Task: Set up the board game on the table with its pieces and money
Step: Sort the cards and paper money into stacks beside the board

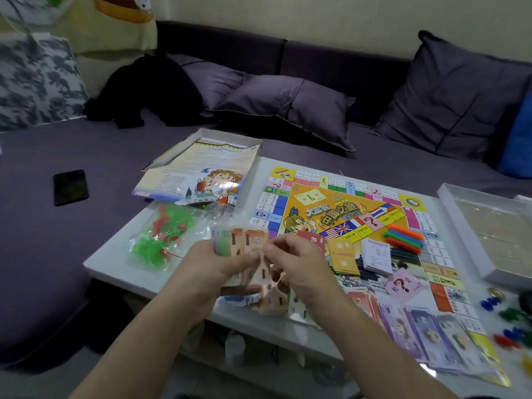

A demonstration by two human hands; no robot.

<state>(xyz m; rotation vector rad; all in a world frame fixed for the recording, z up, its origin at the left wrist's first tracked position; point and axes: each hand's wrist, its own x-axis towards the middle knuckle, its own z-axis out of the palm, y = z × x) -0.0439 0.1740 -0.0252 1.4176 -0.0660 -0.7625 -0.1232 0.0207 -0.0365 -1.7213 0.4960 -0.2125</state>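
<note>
Fanning a stack of play money (pixel 244 249), the left hand (pixel 213 269) grips it while the right hand (pixel 299 266) pinches one note over the near-left of the board (pixel 339 208). Farther left, a clear bag (pixel 161 240) holds green and red pieces, and the open box (pixel 207 156) holds printed sheets.

Box (pixel 201 168) left of board (pixel 331 208)

Game board (pixel 331 208) laid flat on bench (pixel 115 263); card stacks (pixel 344 254) and purple notes (pixel 426 332) laid on it; orange notes (pixel 244 243) fanned at its near-left corner.
</note>
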